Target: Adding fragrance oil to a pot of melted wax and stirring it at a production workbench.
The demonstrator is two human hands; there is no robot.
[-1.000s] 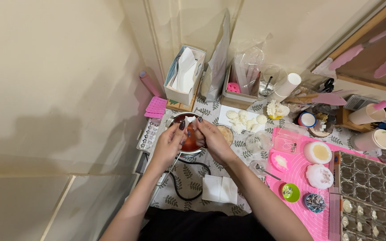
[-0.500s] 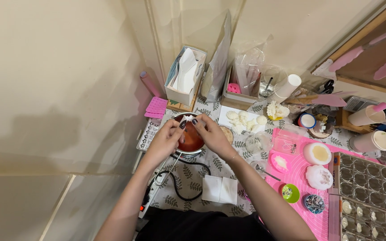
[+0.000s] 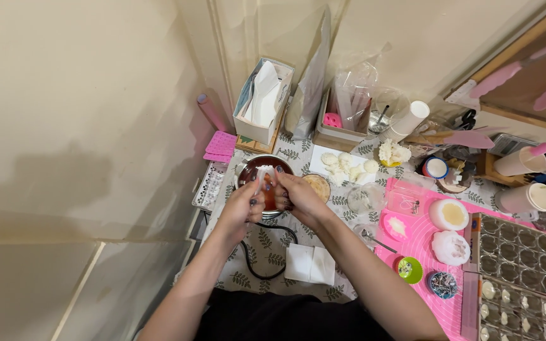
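1. A narrow desk covered by a cloth with a leaf pattern stands against a plain cream wall, crowded with craft things.
2. Both hands meet over a small metal bowl holding something reddish-brown, right in front of the person.
3. The left hand and the right hand are close together, fingers curled around a small white piece held above the bowl; whether both hands grip it or only one cannot be told.
4. A black cable loops on the desk just below the hands, near the wrists.
5. A folded white napkin lies beside the right forearm, nearer the person than the hands.
6. Just to the right of the right hand sits a small round dish with a tan filling, and beyond it a white sheet with pale lumps.
7. Beyond the hands, against the wall, stands an open cardboard box with white paper in it.
8. To the left of the left hand lie a small pink mat and a clear tray at the desk's edge.
9. Well to the right of the hands spreads a pink mat carrying round white pieces, a green cup, and a clear mould tray with many cavities.
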